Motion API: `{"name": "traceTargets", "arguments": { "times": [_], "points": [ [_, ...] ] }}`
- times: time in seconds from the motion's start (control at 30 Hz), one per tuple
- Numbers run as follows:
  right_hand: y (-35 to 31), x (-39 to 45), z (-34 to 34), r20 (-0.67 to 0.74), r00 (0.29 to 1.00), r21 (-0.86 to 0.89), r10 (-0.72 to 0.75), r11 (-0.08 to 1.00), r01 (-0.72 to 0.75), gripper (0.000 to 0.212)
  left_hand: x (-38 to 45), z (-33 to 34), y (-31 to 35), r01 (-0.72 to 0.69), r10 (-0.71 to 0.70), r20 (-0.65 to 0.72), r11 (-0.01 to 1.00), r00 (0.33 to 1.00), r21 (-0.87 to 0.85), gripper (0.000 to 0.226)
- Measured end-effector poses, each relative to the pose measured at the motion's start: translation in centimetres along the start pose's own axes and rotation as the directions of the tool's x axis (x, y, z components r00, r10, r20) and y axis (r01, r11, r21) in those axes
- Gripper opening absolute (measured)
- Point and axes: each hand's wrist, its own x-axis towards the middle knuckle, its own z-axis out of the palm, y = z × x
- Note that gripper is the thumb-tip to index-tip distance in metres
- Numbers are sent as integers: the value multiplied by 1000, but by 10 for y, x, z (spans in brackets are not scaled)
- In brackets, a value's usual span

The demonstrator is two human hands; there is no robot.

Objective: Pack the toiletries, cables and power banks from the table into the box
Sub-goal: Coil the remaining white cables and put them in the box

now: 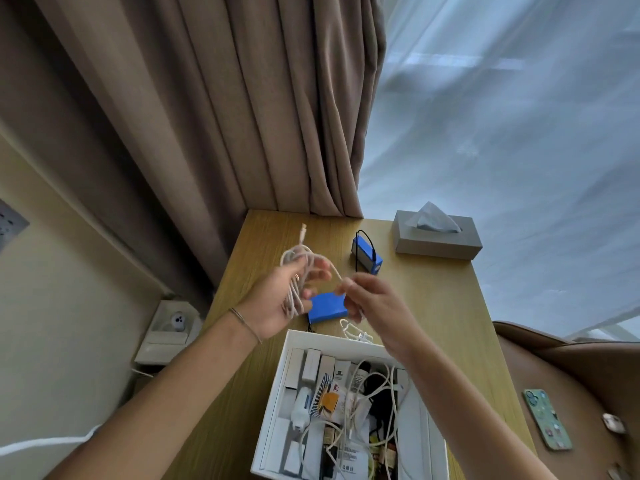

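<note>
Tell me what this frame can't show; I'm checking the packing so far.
Head view only:
- Box: near end cut off by the bottom edge.
- Flat power bank: edges hidden by both hands.
- Cable: blurred coils in the left hand.
- Box contents: labels too small.

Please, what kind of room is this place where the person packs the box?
Probably a hotel room or a bedroom. A small wooden table stands against heavy brown curtains and a sheer white curtain, a grey tissue box sits on the table, and a brown leather chair is beside it.
</note>
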Motion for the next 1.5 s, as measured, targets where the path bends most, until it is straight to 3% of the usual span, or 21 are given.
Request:
{"name": "traceTargets", "arguments": {
  "times": [0.07, 0.17, 0.3, 0.4, 0.5, 0.57, 0.67, 0.73, 0.8, 0.87, 0.9, 0.97, 1.03, 1.13, 1.23, 1.37, 1.5],
  "points": [
    [14, -5, 12, 34, 999, -94, 33, 995, -30, 31, 5, -3, 9, 51, -63, -75, 987, 995, -154, 37],
    [33, -11, 23, 106, 993, -183, 49, 983, -29, 39, 10, -8, 13, 116, -159, -182, 967, 970, -228, 34],
    [49, -18, 32, 209, 971, -303, 118, 952, -50, 44, 9, -17, 11, 185, -237, -115, 920, 965, -344, 33],
    [48, -16, 24, 239, 951, -308, 194, 944, -116, 39, 8, -15, 5, 179, -209, -267, 975, 941, -133, 21],
    [30, -9, 5, 150, 975, -39, 161, 987, -157, 26, 6, -11, -13, 141, -76, -390, 980, 917, 140, 16],
    [14, -4, -6, 136, 985, 112, 103, 987, -119, 24, 2, -5, -28, 148, -74, -377, 974, 923, 170, 12],
    [-3, 1, -6, 155, 988, 143, 25, 989, -47, 27, -4, 8, -42, 166, -126, -268, 977, 955, 135, 19],
    [-11, 4, -2, 95, 995, 77, -32, 997, 24, 29, -10, 15, -44, 184, -155, -162, 966, 975, 183, 28],
    [-18, 8, 0, 13, 991, -133, -137, 982, 137, 28, -16, 19, -43, 172, -170, -30, 976, 985, 132, 35],
    [-21, 11, 1, -19, 966, -397, -259, 889, 230, 27, -21, 20, -41, 118, -121, 17, 988, 993, 99, 49],
    [-20, 12, 2, -32, 952, -488, -306, 836, 252, 30, -22, 20, -40, 91, -92, 1, 982, 996, 166, 58],
    [-19, 13, 3, -70, 931, -537, -357, 800, 266, 38, -22, 18, -39, 40, -34, -23, 922, 999, 386, 60],
    [-21, 14, -2, -101, 930, -489, -354, 831, 263, 42, -22, 13, -37, 7, -2, -12, 879, 1000, 476, 48],
    [-18, 14, -14, -83, 960, -326, -267, 918, 227, 43, -19, -2, -23, -15, 51, -140, 969, 989, 247, 45],
    [0, 7, -12, 28, 990, -211, -141, 967, 144, 31, -10, -13, -7, -20, 26, -289, 999, 957, 26, 51],
    [39, -2, 5, 181, 983, -407, 15, 911, 61, 32, -2, -22, 10, -61, -42, -291, 940, 956, -335, 51],
    [59, -6, -4, 216, 973, -561, 84, 826, 54, 31, 1, -36, 27, -164, -1, -389, 906, 921, -390, 43]
  ]
}}
